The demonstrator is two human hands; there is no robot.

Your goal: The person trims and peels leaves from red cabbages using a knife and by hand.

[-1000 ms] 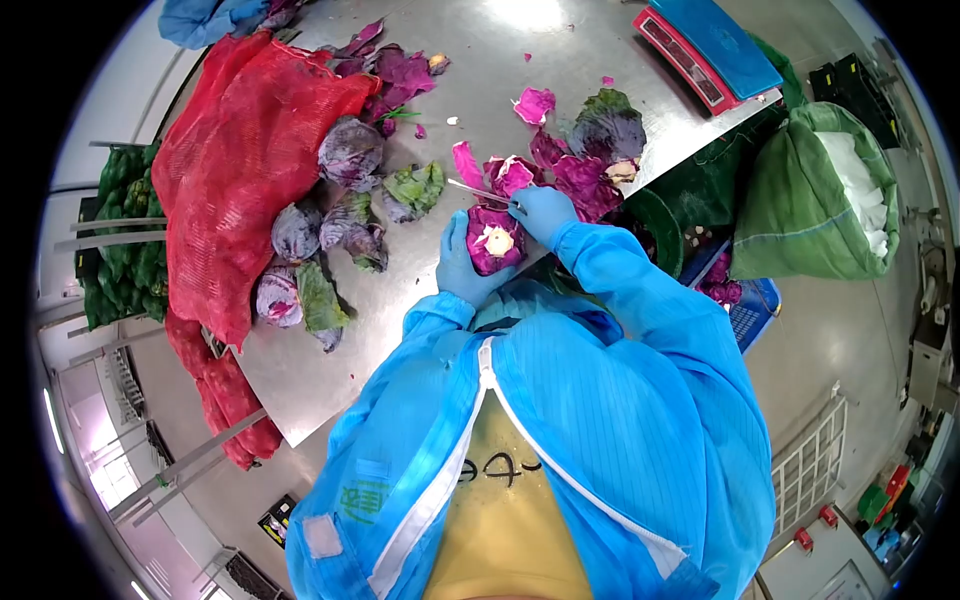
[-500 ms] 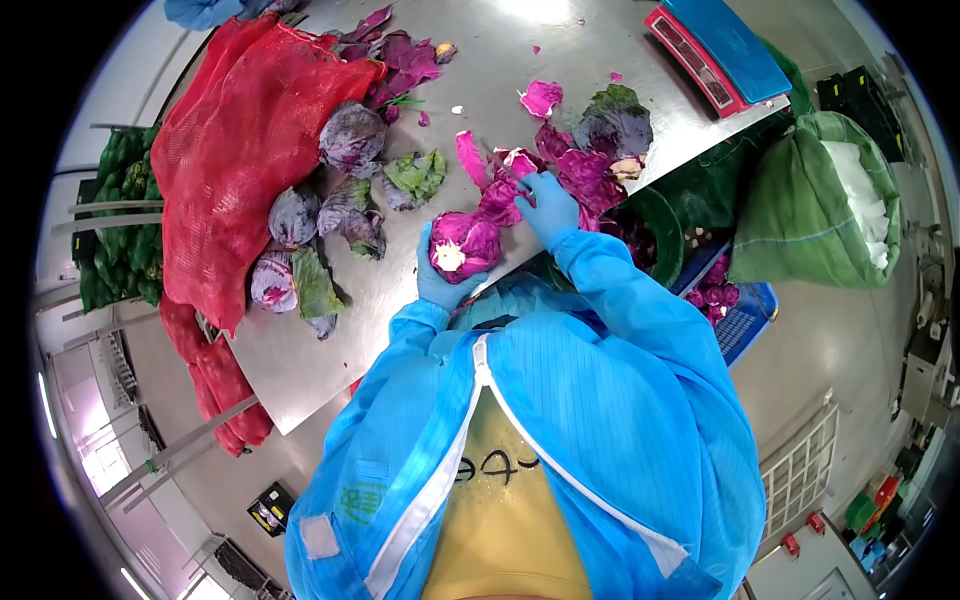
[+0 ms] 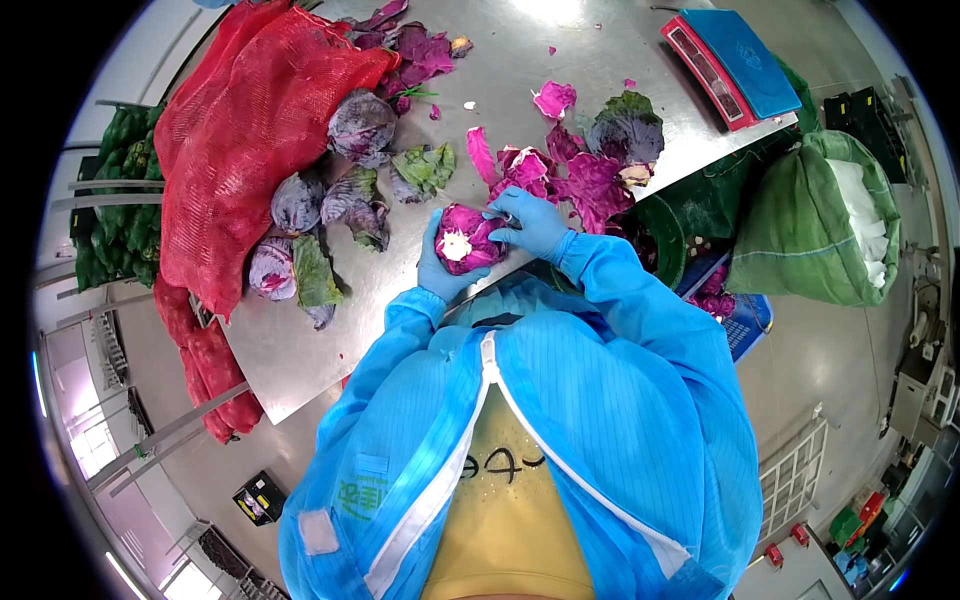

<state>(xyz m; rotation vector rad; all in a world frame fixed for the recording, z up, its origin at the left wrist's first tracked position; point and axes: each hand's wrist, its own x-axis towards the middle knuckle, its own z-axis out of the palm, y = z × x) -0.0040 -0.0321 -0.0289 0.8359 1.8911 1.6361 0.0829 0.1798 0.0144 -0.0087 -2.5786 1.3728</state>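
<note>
A peeled red cabbage (image 3: 468,240), its pale cut stem facing up, sits in my left hand (image 3: 440,275), whose gloved fingers wrap round its left and lower side. My right hand (image 3: 533,224) is at the cabbage's upper right, fingers curled in against it. A small greyish thing shows at those fingertips, too small to name. Loose purple cabbage leaves (image 3: 597,190) lie just beyond my right hand. Left of my left hand are several unpeeled red cabbages (image 3: 362,128) and a green outer leaf (image 3: 317,272).
A red mesh sack (image 3: 255,140) covers the left of the steel table (image 3: 330,370). A red and blue scale (image 3: 725,68) stands at the far right. Beside the right edge are a green bin (image 3: 662,235), a blue crate (image 3: 752,325) and a green woven sack (image 3: 800,230).
My right hand has come back from the loose leaves to the cabbage in my left hand. The leaf pile shows more openly now. The whole view has shifted slightly.
</note>
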